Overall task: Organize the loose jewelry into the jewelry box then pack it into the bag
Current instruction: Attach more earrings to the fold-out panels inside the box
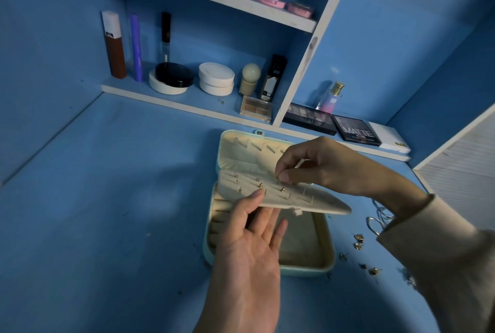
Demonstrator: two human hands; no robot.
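Cream flap (284, 200) pinched steady by the left hand (249, 247); right hand (321, 169) fingers (284, 176) clamped on a stud (278, 181) at one o'clock: push squarely.

a loose cream-coloured long sleeve (442, 265) with a wide cuff (404, 214) is worn down to the right hand (321, 166); the left hand (251, 241) and forearm (241, 311) are seen bare.

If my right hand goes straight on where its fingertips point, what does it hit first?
The panel, just below the right hand and the stud it pinches. The left hand holds that panel up. They may be touching; depth is unclear.
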